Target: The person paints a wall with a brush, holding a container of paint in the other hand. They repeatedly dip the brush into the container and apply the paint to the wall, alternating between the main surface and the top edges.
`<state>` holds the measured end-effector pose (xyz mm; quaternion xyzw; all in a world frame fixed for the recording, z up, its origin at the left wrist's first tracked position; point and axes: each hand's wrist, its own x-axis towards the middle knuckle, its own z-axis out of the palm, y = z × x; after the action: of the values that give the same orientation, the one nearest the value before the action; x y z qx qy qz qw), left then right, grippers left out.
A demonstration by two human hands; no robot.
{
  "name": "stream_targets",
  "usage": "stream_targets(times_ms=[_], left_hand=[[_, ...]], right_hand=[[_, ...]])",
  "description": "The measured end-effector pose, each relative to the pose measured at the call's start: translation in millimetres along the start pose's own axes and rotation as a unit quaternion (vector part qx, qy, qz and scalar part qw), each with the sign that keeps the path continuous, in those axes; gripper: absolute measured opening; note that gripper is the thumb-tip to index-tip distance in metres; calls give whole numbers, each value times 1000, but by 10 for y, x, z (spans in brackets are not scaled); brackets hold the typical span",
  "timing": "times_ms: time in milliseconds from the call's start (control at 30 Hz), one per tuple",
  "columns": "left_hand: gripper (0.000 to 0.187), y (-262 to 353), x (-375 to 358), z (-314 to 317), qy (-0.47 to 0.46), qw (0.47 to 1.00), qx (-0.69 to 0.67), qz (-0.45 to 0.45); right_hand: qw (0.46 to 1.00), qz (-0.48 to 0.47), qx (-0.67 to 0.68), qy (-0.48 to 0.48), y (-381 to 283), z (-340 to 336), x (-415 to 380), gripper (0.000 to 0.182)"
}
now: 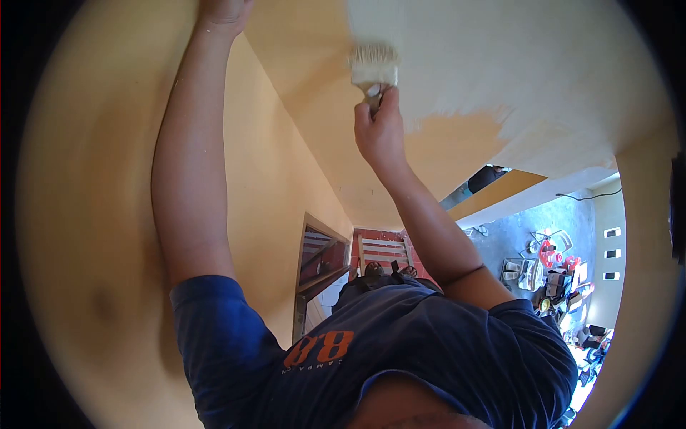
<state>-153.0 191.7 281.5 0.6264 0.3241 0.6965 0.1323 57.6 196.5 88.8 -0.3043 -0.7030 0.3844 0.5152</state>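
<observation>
My right hand [381, 134] is closed around the handle of a wide paintbrush [374, 71], thumb along the handle. Its pale bristles point up and lie against or close to the wall [457, 64], where a greyish-white coat borders the yellow-tan surface. Below and right of the brush, a patch of tan [457, 136] shows with ragged brush marks along its edge. My left hand [227, 11] is raised at the top edge by the yellow side wall [264, 143]; its fingers are cut off from view.
Far below is a red floor with a wooden slatted piece [382, 249], perhaps a ladder. A window frame [321, 264] stands left of it. At lower right, a grey floor [500, 247] holds a chair and several cluttered items [561, 286]. An opening [475, 186] cuts the painted wall.
</observation>
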Motion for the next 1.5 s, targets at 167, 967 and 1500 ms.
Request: stream_targets(times_ms=[167, 967, 1500], left_hand=[[86, -75, 9, -63, -64, 889, -443, -95], [84, -14, 9, -45, -3, 1000, 11, 27], [81, 41, 2, 13, -11, 999, -2, 31]], right_hand=[[995, 4, -101, 1, 1004, 233, -415, 34], [996, 58, -50, -40, 563, 134, -542, 32], [991, 113, -31, -59, 489, 206, -275, 39]])
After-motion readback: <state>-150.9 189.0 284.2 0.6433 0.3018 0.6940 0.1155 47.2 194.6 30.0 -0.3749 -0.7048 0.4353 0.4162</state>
